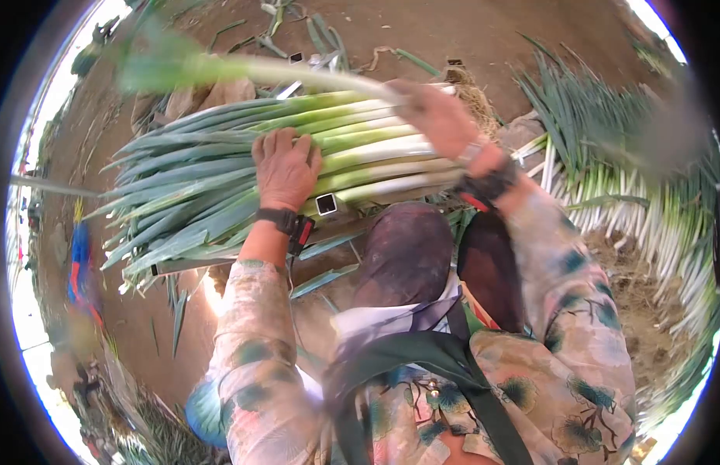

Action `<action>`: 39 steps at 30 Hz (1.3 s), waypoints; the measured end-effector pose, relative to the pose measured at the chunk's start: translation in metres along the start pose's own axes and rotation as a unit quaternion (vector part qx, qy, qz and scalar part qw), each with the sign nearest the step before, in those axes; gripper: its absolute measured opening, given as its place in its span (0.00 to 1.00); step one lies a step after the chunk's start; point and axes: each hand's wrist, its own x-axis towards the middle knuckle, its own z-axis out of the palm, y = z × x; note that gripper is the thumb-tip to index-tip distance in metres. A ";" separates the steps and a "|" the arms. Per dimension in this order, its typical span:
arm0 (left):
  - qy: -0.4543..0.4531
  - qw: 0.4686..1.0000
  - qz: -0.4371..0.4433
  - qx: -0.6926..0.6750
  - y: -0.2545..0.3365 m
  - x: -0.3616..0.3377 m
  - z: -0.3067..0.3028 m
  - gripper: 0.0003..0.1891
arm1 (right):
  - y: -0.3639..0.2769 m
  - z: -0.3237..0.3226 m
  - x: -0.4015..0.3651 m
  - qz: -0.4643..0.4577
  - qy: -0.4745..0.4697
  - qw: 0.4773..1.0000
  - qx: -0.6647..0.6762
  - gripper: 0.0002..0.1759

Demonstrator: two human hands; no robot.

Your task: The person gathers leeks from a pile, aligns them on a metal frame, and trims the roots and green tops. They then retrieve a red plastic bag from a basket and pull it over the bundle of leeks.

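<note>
A bundle of leeks (220, 167) lies across the middle of the frame on a metal frame (327, 204). Its long axis runs left to right, with the white stems toward the right and the green leaves fanning to the left and lower left. The left hand (286, 167) rests flat and open on top of it, fingers together. The right hand (441, 116) is closed around a single leek (220, 68). This leek is blurred and its green end points to the upper left. A pile of leeks (631, 194) lies at the right.

Green-and-white leeks (298, 147); floral-patterned pink sleeves (255, 341).
</note>
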 end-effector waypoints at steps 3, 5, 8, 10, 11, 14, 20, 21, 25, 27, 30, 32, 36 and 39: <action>-0.021 0.999 -0.007 0.032 0.005 0.000 -0.001 0.10 | 0.024 0.064 0.027 0.004 -0.067 0.974 -0.216 0.18; -0.020 0.999 -0.003 0.026 0.007 0.002 0.000 0.09 | 0.034 0.084 0.028 0.013 -0.066 0.960 -0.270 0.17; -0.037 0.999 -0.010 0.039 0.009 0.002 0.000 0.10 | 0.045 0.090 0.026 0.012 -0.047 0.956 -0.290 0.17; 0.004 0.998 0.010 0.063 0.009 0.001 0.000 0.11 | 0.050 0.080 0.023 -0.004 -0.044 0.949 -0.311 0.17; -0.008 0.998 0.007 0.056 0.009 0.000 0.001 0.13 | 0.052 0.077 0.022 -0.005 -0.049 0.945 -0.324 0.17; -0.030 0.999 -0.013 0.032 0.002 0.000 0.004 0.21 | 0.080 0.048 0.016 -0.006 -0.064 0.940 -0.335 0.16; -0.103 0.992 -0.055 0.049 -0.002 0.005 0.014 0.37 | 0.124 0.022 -0.008 0.000 -0.070 0.955 -0.287 0.18; -0.113 0.990 -0.050 0.063 -0.004 0.006 0.015 0.37 | 0.125 0.020 -0.008 0.020 -0.073 0.958 -0.277 0.18; -0.147 0.985 -0.054 0.074 -0.005 0.008 0.016 0.36 | 0.130 0.022 -0.011 0.057 -0.116 0.965 -0.228 0.22; -0.151 0.985 -0.050 0.062 -0.005 0.009 0.014 0.36 | 0.120 0.030 -0.025 0.089 -0.111 0.954 -0.264 0.26; -0.160 0.985 -0.047 0.050 -0.004 0.007 0.016 0.35 | 0.093 0.034 -0.029 0.145 -0.146 0.939 -0.275 0.35; -0.171 0.983 -0.043 0.044 -0.007 0.011 0.015 0.35 | 0.094 0.034 -0.029 0.135 -0.140 0.941 -0.278 0.34; -0.203 0.979 -0.019 0.022 -0.009 0.026 0.011 0.34 | 0.095 0.039 -0.031 0.126 -0.137 0.931 -0.315 0.34; -0.169 0.985 -0.045 -0.008 -0.007 0.036 0.017 0.29 | 0.094 0.043 -0.033 0.136 -0.136 0.922 -0.337 0.34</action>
